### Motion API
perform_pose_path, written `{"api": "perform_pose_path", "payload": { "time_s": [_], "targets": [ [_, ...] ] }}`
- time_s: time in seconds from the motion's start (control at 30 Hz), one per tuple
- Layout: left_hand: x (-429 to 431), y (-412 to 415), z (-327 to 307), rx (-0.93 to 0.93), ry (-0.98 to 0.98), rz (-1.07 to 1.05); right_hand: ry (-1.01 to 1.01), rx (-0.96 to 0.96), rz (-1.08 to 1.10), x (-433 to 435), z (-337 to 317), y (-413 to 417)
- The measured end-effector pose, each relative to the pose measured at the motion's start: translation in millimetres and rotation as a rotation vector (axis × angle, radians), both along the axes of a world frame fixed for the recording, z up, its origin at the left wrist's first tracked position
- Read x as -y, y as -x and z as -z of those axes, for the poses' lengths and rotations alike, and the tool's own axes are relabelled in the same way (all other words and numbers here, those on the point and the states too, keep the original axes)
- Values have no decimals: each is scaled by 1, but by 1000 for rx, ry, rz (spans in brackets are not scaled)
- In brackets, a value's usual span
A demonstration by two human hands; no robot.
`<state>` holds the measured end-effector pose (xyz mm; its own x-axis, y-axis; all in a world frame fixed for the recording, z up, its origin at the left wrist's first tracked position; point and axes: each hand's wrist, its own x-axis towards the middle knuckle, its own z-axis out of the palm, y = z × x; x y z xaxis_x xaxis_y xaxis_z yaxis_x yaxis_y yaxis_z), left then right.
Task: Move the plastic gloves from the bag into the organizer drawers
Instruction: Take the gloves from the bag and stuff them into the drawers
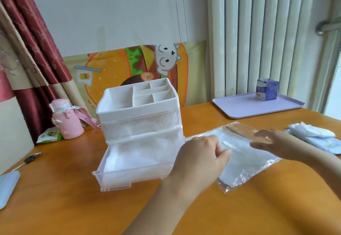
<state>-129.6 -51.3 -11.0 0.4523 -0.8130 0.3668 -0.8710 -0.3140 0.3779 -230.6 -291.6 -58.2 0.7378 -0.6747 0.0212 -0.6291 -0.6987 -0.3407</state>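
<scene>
Two hands on the bag [248, 168] with plastic gloves [238, 148], right of centre.
Left hand [201, 158] curls its fingers at the bag, pinching or not I cannot tell; right hand [269, 142] lies flat on it, fingers straight. The organizer [138, 105] stands just beside at centre, its lowest drawer [129, 172] pulled out.

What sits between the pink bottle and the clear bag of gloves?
The white organizer, its bottom drawer pulled open, seen in the head view.

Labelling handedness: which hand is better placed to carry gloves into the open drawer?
Left, probably. The left hand is over the bag next to the open bottom drawer; the right hand lies flat on the bag's far end.
</scene>
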Motion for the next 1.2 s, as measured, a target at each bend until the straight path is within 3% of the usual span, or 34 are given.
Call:
{"api": "perform_pose_path", "payload": {
  "time_s": [0.1,0.2,0.37,0.53,0.67,0.77,0.9,1.03,1.13,1.2],
  "targets": [
    [26,12,19,-87,-122,47,-119,37,99,20,23,3],
    [50,11,38,-168,-222,41,-257,25,42,26,21,7],
    [92,-6,75,-178,-259,-14,-127,-241,-138,28,25,9],
    [110,-9,105,-173,-485,-100,-188,-192,-152,26,18,13],
    [110,-12,116,-145,-483,-102,-221,3,6,27,28,6],
    [110,-13,120,-133,-444,-113,-359,101,134,26,32,1],
    [108,-13,121,-117,-396,-102,-438,249,161,26,34,6],
    [107,-15,122,-127,-424,-141,-396,602,170,29,28,8],
    [104,-14,121,-175,-483,-147,-720,989,148,23,8,13],
    [107,-15,120,-218,-414,-126,-1049,1131,-18,17,-7,18]
  ]
}}
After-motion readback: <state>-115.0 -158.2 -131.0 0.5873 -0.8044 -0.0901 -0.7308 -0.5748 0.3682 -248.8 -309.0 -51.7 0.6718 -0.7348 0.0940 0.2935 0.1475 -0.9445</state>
